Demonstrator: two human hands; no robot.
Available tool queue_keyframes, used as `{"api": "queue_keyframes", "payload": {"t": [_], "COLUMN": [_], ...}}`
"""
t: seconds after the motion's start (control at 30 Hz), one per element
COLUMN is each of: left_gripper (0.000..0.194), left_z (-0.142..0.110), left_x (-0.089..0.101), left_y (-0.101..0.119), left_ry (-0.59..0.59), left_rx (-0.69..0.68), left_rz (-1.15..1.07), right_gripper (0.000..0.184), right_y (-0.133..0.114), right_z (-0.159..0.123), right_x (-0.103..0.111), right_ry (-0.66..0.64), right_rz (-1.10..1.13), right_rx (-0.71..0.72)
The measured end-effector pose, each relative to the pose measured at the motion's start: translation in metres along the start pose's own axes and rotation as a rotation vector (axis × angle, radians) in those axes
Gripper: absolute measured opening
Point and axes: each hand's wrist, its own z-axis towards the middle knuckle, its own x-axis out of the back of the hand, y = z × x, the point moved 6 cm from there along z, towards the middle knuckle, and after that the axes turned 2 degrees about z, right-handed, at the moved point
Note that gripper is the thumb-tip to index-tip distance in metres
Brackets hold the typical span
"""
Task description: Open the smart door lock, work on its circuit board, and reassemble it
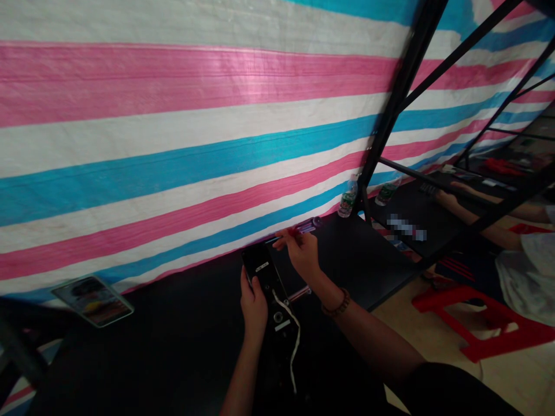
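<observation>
A black smartphone (269, 275) with small white text on its dark screen lies tilted in front of me. My left hand (255, 306) grips its left edge, with the thumb along the near side. Over the phone's upper right corner hovers my right hand (302, 254), its fingers loosely bent and apart, with nothing visible in them. A white cord (297, 341) runs down from the phone's lower part. Beside it, partly behind my right wrist, lies a thin pinkish metallic rod (299, 293). Just beyond my right fingers is a purple, shiny object (310, 225) whose kind I cannot make out.
A tablet-like framed picture (94, 300) leans at the left of the black table (173, 341). Plastic bottles (347, 199) stand by the black metal frame (392, 110). At right a co-worker's arms (472, 211) rest over another table, near a red stool (481, 323). Striped sheeting hangs behind.
</observation>
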Motion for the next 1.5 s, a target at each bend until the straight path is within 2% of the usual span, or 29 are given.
{"api": "queue_keyframes", "payload": {"t": [0.17, 0.6, 0.8, 1.13, 1.5], "left_gripper": [0.059, 0.06, 0.057, 0.058, 0.059], "left_z": [-0.002, -0.004, -0.005, -0.005, -0.006], "left_x": [0.0, -0.001, -0.001, -0.002, -0.001], "left_y": [0.005, 0.009, 0.01, 0.007, 0.007], "left_ry": [-0.032, -0.028, -0.025, -0.015, -0.015], "left_rx": [0.059, 0.037, 0.027, 0.02, 0.032], "left_rz": [0.029, 0.027, 0.002, -0.002, 0.006], "right_gripper": [0.038, 0.037, 0.031, 0.036, 0.035], "right_y": [-0.003, -0.007, -0.004, -0.006, -0.002], "right_z": [-0.001, -0.003, -0.003, -0.005, -0.005], "right_x": [0.0, 0.0, 0.0, -0.002, 0.003], "right_ry": [-0.007, -0.03, -0.032, -0.045, -0.023], "right_rz": [-0.043, -0.115, -0.087, -0.114, -0.122], "right_rx": [0.05, 0.11, 0.089, 0.12, 0.091]}}
